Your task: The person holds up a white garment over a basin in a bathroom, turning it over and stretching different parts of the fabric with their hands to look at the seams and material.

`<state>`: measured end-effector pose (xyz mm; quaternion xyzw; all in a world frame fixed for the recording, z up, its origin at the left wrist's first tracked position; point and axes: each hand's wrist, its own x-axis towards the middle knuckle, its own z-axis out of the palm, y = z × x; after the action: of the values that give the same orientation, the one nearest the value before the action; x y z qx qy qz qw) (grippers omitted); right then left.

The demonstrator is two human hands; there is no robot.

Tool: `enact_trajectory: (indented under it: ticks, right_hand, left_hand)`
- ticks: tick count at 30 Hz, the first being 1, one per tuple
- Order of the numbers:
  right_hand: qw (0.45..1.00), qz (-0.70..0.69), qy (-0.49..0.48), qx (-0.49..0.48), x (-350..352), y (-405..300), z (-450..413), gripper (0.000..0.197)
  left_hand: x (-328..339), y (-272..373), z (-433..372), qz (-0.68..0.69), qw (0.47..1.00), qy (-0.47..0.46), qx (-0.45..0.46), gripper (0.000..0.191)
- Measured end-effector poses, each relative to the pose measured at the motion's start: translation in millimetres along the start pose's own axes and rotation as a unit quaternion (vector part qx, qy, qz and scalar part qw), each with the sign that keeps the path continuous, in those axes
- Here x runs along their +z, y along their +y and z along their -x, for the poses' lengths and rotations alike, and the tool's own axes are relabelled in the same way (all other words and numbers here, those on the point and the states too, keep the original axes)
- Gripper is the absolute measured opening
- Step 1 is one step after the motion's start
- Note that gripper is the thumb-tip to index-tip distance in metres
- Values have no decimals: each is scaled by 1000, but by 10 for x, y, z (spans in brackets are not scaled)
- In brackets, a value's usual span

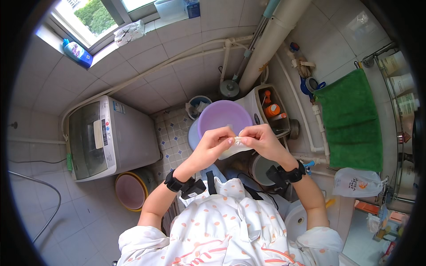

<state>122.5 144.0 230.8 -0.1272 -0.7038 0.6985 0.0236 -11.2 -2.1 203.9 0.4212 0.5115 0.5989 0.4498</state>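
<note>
Pinched between both sets of fingertips is the gathered edge of a small white piece, probably fabric, whose loose part hangs below. My left hand grips it from one side and my right hand from the other, with the fingertips almost meeting. Just beyond my hands, a purple plastic basin rests over a pale blue rounded surface. My fingers hide part of the basin's near rim. A dark strap with a small device sits on each wrist.
A top-loading washing machine stands at left, with nested buckets near it. Behind the basin is a small bin. The lidless toilet cistern holds orange-capped bottles. A grey bucket stands close below my right hand. A green towel hangs at right.
</note>
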Motion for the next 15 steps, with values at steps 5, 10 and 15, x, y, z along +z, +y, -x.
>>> enact_trajectory:
  ticks: [5,10,15]
  right_hand:
    - [997,70,10,-20,12,82,33,17]
    - [978,185,70,-62,95,93,9,14]
    - [972,205,65,-95,147,95,37,14]
  left_hand:
    - [37,-41,-8,-49,998,13,28,10]
    - [192,-67,47,-183,977,82,76,5]
    - [255,-179,52,-209,966,119,98,7]
